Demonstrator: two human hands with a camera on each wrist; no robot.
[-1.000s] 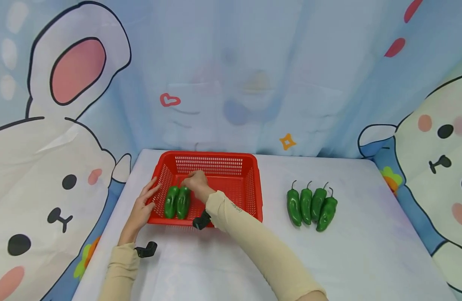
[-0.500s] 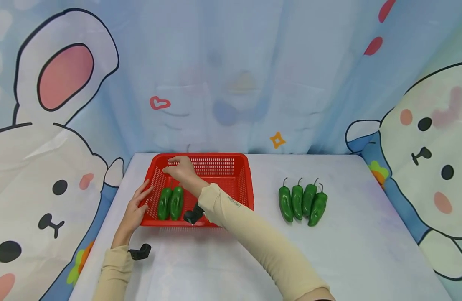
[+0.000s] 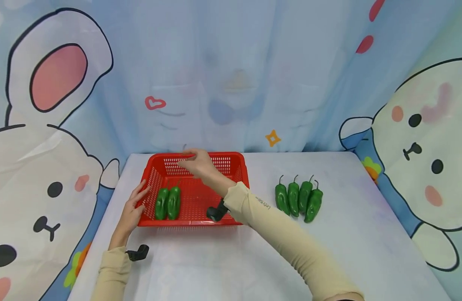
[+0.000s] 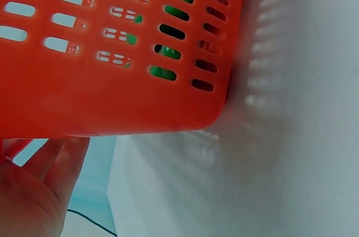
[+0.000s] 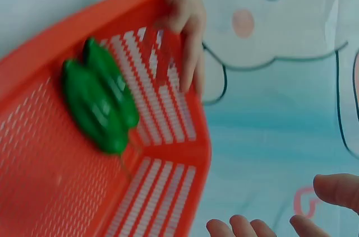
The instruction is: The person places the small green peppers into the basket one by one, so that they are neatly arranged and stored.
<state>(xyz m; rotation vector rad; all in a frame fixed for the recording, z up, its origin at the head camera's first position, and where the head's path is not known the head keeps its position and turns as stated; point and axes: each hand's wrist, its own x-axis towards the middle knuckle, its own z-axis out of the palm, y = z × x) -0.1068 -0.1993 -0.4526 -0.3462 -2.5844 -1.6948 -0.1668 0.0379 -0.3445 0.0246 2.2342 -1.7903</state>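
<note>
Two green chili peppers, the outer one (image 3: pixel 161 204) and the inner one (image 3: pixel 173 203), lie side by side along the left of a red plastic basket (image 3: pixel 197 202). My left hand (image 3: pixel 131 211) rests at the basket's left rim with extended fingers; in the left wrist view this hand (image 4: pixel 36 192) is beside the basket wall (image 4: pixel 106 102). Over the back of the basket hovers my right hand (image 3: pixel 201 164), fingers and thumb apart, holding nothing. The right wrist view catches its fingertips (image 5: pixel 241 227) clear of the rim, with both peppers in the basket.
Several more green chili peppers (image 3: pixel 293 198) form a row on the white tablecloth (image 3: pixel 253 259), right of the basket, stems pointing backward. A pale blue curtain (image 3: pixel 223 62) with cartoon bunnies hangs behind and at both sides.
My right hand has drawn back from the peppers' stem ends, rising and then shifting right over the basket. The left hand stays on the rim. The head view has shifted slightly.
</note>
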